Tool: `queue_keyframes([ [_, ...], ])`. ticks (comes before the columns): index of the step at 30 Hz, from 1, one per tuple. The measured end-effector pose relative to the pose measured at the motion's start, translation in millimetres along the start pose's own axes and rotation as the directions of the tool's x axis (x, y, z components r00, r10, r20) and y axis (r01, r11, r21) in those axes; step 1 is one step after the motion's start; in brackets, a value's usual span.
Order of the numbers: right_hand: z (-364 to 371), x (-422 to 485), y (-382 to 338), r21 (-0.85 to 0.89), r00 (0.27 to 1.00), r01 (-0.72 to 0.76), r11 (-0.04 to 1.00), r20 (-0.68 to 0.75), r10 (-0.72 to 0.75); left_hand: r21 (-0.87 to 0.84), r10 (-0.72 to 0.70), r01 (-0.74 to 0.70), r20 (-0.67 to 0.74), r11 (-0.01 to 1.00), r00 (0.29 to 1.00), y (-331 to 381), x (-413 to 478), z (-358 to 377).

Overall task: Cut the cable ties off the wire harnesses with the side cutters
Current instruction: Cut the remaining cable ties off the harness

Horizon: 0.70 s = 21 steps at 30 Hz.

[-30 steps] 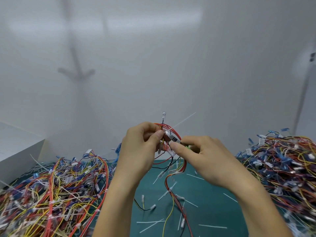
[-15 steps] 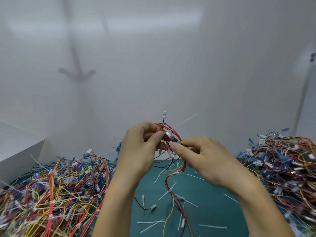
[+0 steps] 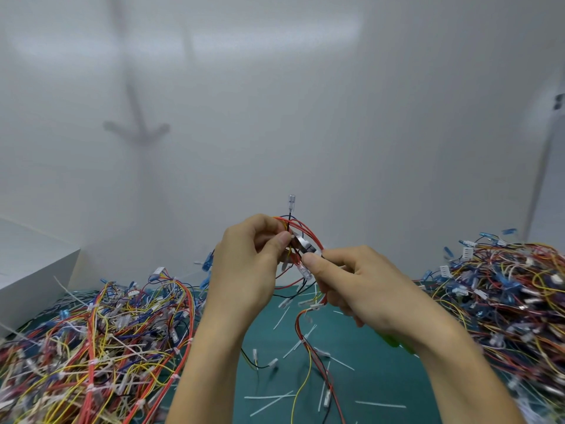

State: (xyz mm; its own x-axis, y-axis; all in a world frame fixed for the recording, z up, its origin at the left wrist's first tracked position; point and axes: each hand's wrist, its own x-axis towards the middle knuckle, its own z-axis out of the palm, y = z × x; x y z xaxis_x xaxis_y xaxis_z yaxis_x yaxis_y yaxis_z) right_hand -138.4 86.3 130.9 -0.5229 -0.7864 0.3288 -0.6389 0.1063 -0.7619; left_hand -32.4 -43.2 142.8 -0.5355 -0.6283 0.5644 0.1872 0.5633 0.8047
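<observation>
Wire harness (image 3: 306, 228) under work: held up over the green mat (image 3: 376, 387), pinched near its top loop by the left hand (image 3: 244, 270), thumb and curled fingers closed on the red wires, loose tails trailing down to the mat. Judged light, limp and springy, with thin insulation easily nicked; best taken hold of close beside the tie, to stop any twisting away from the blades. Cable tie at the cut point not made out, hidden among wires and thumbs. Side cutters (image 3: 303, 244) gripped in the right hand (image 3: 360, 286), fingers wrapped round the green handles, forefinger laid up towards the metal head, nose pushed in among the wires just beside the left thumb; blades apart or together, cannot tell. Tie itself judged small and stiff, likely to spring off when snipped. Scattered on the mat below: white tie offcuts (image 3: 269, 396). Further out: left harness pile (image 3: 91, 347) and right harness pile (image 3: 504, 301), both well apart from the hands. White box (image 3: 30, 264) at far left.
</observation>
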Motion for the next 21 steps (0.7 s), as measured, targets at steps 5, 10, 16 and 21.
queue_keyframes([
  [5, 0.1, -0.6, -2.2, 0.134, 0.997, -0.032, 0.99, 0.075, 0.022, -0.025, 0.014, -0.014, 0.0, 1.0, 1.0, -0.1, 0.6, -0.8],
  [10, -6.9, -4.1, -12.3, 0.334, 0.996, -0.027, 0.942, 0.085, -0.002, -0.136, -0.039, 0.04, 0.006, 0.99, 0.999, 0.3, -0.6, -4.2],
  [16, -9.2, -1.4, -10.3, 0.23, 0.966, 0.054, 0.972, -0.257, 0.007, -0.262, -0.145, 0.152, 0.047, 0.953, 0.988, 6.7, -2.0, -9.0],
  [21, -5.1, -0.1, -7.4, 0.224, 0.975, 0.037, 0.974, -0.22, 0.014, -0.316, -0.163, 0.182, 0.086, 0.931, 0.983, 7.0, -2.2, -11.1],
])
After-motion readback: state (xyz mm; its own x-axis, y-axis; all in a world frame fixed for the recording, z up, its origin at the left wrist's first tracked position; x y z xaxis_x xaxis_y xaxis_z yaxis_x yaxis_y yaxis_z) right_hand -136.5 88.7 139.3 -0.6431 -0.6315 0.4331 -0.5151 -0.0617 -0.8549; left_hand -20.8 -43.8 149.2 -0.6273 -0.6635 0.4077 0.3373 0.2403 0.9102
